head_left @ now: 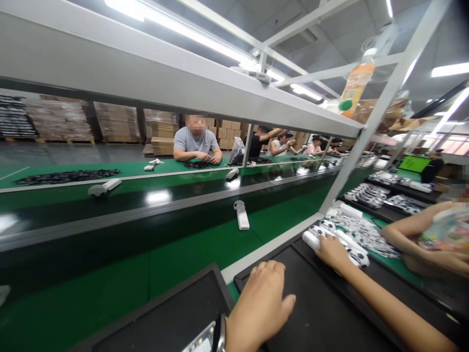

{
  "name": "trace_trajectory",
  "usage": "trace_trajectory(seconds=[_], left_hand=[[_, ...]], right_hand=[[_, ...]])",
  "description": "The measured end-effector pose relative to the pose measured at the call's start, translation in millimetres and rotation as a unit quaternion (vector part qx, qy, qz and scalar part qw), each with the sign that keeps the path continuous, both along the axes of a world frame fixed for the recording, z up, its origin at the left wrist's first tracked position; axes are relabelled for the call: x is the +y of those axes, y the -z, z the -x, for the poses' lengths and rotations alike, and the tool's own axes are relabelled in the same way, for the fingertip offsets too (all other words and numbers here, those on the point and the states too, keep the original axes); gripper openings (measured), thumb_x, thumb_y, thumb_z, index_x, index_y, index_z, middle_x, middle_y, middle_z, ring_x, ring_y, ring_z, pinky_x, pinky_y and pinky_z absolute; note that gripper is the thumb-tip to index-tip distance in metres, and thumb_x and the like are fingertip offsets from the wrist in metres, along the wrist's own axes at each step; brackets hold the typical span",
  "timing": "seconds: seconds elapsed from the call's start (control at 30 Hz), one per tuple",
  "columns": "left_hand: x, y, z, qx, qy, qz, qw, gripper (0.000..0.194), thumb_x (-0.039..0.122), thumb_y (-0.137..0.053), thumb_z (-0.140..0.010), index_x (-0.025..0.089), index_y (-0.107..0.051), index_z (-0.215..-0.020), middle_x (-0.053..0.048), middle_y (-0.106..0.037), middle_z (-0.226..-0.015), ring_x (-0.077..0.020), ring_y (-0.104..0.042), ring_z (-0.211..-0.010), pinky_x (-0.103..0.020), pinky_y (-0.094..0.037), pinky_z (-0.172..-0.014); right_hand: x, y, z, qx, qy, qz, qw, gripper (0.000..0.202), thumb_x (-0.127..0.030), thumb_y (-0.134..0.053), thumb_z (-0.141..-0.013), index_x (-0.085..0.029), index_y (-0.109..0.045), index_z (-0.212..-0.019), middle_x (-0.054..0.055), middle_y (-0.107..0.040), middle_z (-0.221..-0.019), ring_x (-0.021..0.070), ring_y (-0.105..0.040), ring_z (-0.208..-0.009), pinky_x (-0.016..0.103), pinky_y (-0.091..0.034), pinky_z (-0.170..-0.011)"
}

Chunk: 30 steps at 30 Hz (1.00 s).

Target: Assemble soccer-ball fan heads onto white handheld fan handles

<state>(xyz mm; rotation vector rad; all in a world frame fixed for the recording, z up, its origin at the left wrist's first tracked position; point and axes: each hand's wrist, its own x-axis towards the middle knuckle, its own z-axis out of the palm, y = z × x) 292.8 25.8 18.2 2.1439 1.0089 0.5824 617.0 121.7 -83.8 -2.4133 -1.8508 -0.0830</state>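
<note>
My left hand (262, 296), with a watch (220, 332) on its wrist, hovers palm down over the black tray edge. Its thumb stands apart from the loosely bent fingers, and nothing shows in it. My right hand (332, 252) reaches to the far end of a black tray (308, 298), its fingers closed over a white handheld device (311, 240). The fingertips are partly hidden. Several more white devices with black-and-white ball-patterned heads (357, 254) lie beside that hand. Below my left wrist, a pale flat piece with small yellowish spots (201, 340) is partly cut off.
White devices lie on the green-and-black conveyor (242, 217). A second black tray (164, 313) is at front left. White cables (362, 230) are heaped at right, near a co-worker's arm (410, 234). A slanted metal post (381, 112) rises beyond my right hand. Co-workers sit across the line.
</note>
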Motion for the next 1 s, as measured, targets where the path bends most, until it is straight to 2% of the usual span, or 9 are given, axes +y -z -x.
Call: trace_trajectory(seconds=[0.17, 0.3, 0.43, 0.53, 0.7, 0.77, 0.83, 0.9, 1.0], left_hand=[[3, 0.8, -2, -0.083, -0.043, -0.020, 0.995, 0.028, 0.023, -0.051, -0.084, 0.016, -0.063, -0.109, -0.011, -0.063, -0.112, -0.0265, -0.055, -0.108, -0.040, -0.040, -0.099], [8, -2.7, 4, -0.149, -0.102, -0.020, 0.983, 0.022, 0.022, -0.051, -0.082, 0.020, -0.066, -0.097, -0.007, -0.066, -0.100, -0.0231, -0.058, -0.098, -0.036, -0.044, -0.091], [11, -9.5, 17, -0.231, -0.150, 0.007, 0.961, 0.019, 0.023, -0.052, -0.081, 0.022, -0.065, -0.094, -0.003, -0.066, -0.103, -0.0195, -0.056, -0.101, -0.031, -0.044, -0.091], [17, -8.8, 24, -0.270, -0.227, 0.033, 0.935, 0.036, 0.026, -0.050, -0.083, 0.018, -0.054, -0.117, -0.009, -0.055, -0.125, -0.0218, -0.049, -0.117, -0.034, -0.039, -0.100], [42, 3.2, 35, -0.262, -0.398, 0.051, 0.878, 0.086, 0.046, -0.052, -0.083, 0.006, -0.008, -0.144, -0.020, -0.006, -0.154, -0.0292, -0.004, -0.143, -0.046, -0.011, -0.116], [48, 3.7, 41, -0.348, -0.412, 0.050, 0.841, 0.087, 0.045, -0.062, -0.077, 0.007, -0.016, -0.141, -0.023, -0.018, -0.151, -0.0297, -0.016, -0.141, -0.043, -0.019, -0.114], [48, -1.4, 50, -0.488, -0.437, 0.021, 0.755, 0.068, 0.037, -0.066, -0.075, 0.011, -0.035, -0.129, -0.021, -0.046, -0.135, -0.0271, -0.045, -0.127, -0.037, -0.039, -0.103], [40, -11.6, 63, -0.592, -0.455, -0.014, 0.665, 0.041, 0.033, -0.066, -0.075, 0.014, -0.050, -0.108, -0.013, -0.065, -0.107, -0.0212, -0.065, -0.098, -0.028, -0.052, -0.082], [20, -31.1, 79, -0.675, -0.422, 0.021, 0.605, 0.027, 0.036, -0.066, -0.074, 0.015, -0.058, -0.089, -0.003, -0.067, -0.074, -0.0139, -0.064, -0.060, -0.020, -0.051, -0.053]], right_hand=[[82, 7.4, 87, 0.132, -0.099, -0.008, 0.986, 0.045, -0.040, -0.052, -0.091, -0.010, -0.049, -0.125, 0.014, -0.056, -0.119, 0.0233, -0.053, -0.111, 0.040, -0.041, -0.097], [132, 16.3, 157, 0.249, -0.079, 0.010, 0.965, 0.038, -0.040, -0.053, -0.092, -0.012, -0.054, -0.117, 0.010, -0.058, -0.112, 0.0212, -0.057, -0.102, 0.043, -0.047, -0.090], [150, 12.8, 197, 0.363, -0.040, 0.048, 0.930, 0.028, -0.036, -0.056, -0.091, -0.012, -0.058, -0.105, 0.006, -0.060, -0.102, 0.0178, -0.059, -0.091, 0.038, -0.051, -0.081], [138, -3.1, 215, 0.462, -0.063, 0.042, 0.883, 0.029, -0.040, -0.051, -0.093, -0.013, -0.059, -0.096, 0.005, -0.061, -0.091, 0.0144, -0.059, -0.079, 0.031, -0.051, -0.073], [75, -39.8, 251, 0.606, -0.210, 0.025, 0.767, 0.043, -0.055, -0.048, -0.088, -0.013, -0.058, -0.092, 0.003, -0.060, -0.077, 0.0135, -0.056, -0.071, 0.026, -0.045, -0.069], [46, -54.6, 260, 0.636, -0.270, 0.050, 0.721, 0.049, -0.060, -0.061, -0.077, -0.013, -0.061, -0.094, 0.003, -0.062, -0.078, 0.0152, -0.056, -0.073, 0.026, -0.045, -0.069], [24, -68.3, 263, 0.657, -0.312, 0.088, 0.681, 0.059, -0.067, -0.061, -0.071, -0.011, -0.065, -0.089, 0.006, -0.065, -0.078, 0.0183, -0.058, -0.075, 0.030, -0.046, -0.072], [8, -78.2, 259, 0.663, -0.341, 0.113, 0.657, 0.064, -0.070, -0.047, -0.080, -0.010, -0.068, -0.083, 0.010, -0.067, -0.080, 0.0203, -0.061, -0.077, 0.033, -0.047, -0.077], [-15, -78.3, 257, 0.638, -0.381, 0.134, 0.656, 0.052, -0.060, -0.050, -0.084, -0.013, -0.071, -0.082, 0.008, -0.069, -0.082, 0.0200, -0.063, -0.078, 0.033, -0.048, -0.076]])
